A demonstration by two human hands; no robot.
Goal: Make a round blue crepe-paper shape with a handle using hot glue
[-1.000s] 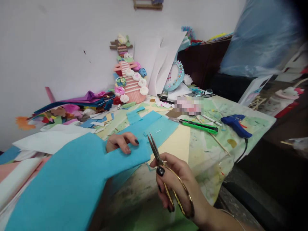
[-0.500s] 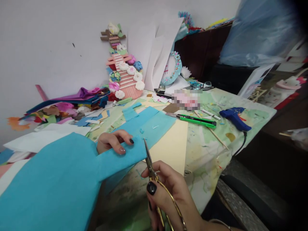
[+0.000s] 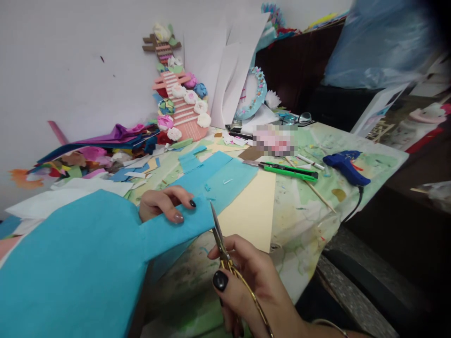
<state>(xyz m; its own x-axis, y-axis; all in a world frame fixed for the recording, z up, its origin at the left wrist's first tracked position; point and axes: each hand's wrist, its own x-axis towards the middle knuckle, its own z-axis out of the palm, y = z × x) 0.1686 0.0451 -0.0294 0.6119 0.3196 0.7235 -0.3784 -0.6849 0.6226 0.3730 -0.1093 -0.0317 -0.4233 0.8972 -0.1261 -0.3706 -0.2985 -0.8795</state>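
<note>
My left hand (image 3: 162,203) pinches the top edge of a large turquoise paper sheet (image 3: 81,263), which drapes toward me over the table. My right hand (image 3: 246,281) grips gold-handled scissors (image 3: 225,256), thumb on top. Their blades are closed and point up at the right end of the sheet, right by its edge. A cream paper sheet (image 3: 252,216) and more turquoise paper (image 3: 218,180) lie flat just behind the blades.
A green utility knife (image 3: 287,172), wooden sticks and a blue glue gun (image 3: 345,168) lie on the right of the patterned table cover (image 3: 317,216). Coloured paper scraps (image 3: 95,157) pile at the left. A paper-flower ornament (image 3: 179,98) and white sheets lean on the wall.
The scissors blades have closed and my right hand has drawn slightly toward me. The view has dipped a little. My left hand keeps its hold on the turquoise sheet.
</note>
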